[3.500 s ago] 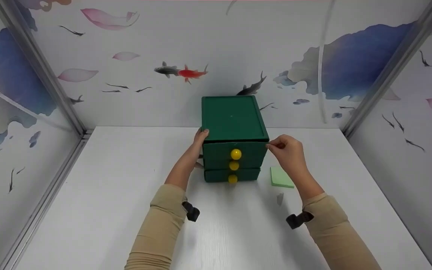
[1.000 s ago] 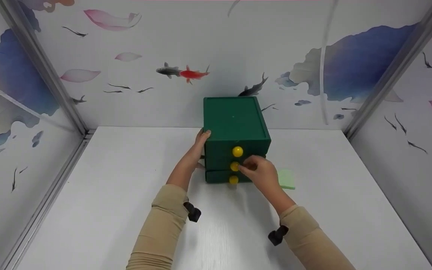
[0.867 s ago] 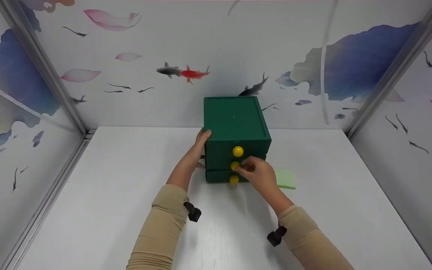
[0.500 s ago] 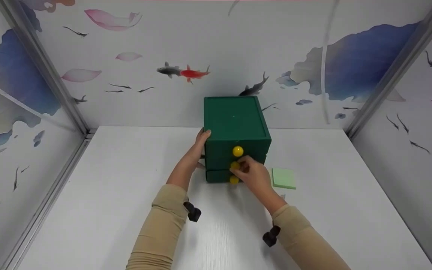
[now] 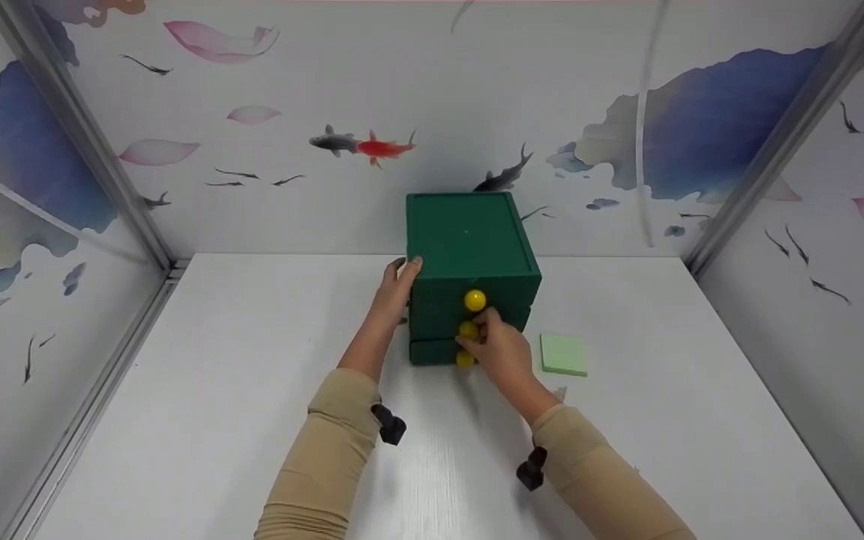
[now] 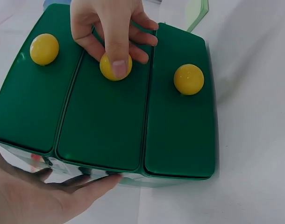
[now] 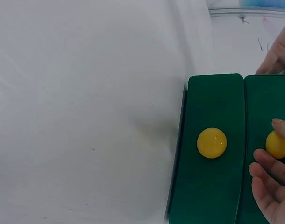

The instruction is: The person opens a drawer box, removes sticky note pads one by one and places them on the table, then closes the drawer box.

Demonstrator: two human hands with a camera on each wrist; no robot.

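A green three-drawer cabinet [image 5: 469,232] stands at the back of the table, each drawer front bearing a round yellow knob. My left hand [image 5: 393,296] rests against the cabinet's left side, thumb at the top edge and fingers stretched along the wall, as the left wrist view also shows. My right hand [image 5: 505,352] pinches the middle drawer's knob [image 6: 107,72] between thumb and fingers. Above it is the top knob [image 5: 475,300], and below it the bottom knob [image 7: 211,143]. All three drawer fronts appear pushed in.
A light green sticky-note pad [image 5: 563,355] lies to the right of the cabinet. Close by is a small translucent scrap [image 5: 560,393], partly behind my right wrist. Printed panels rise at the back and both sides of the white table [image 5: 252,360].
My right hand has moved from the cabinet's upper right edge to the middle knob, closing further round it. The gap above the top drawer has gone. My left hand has barely shifted.
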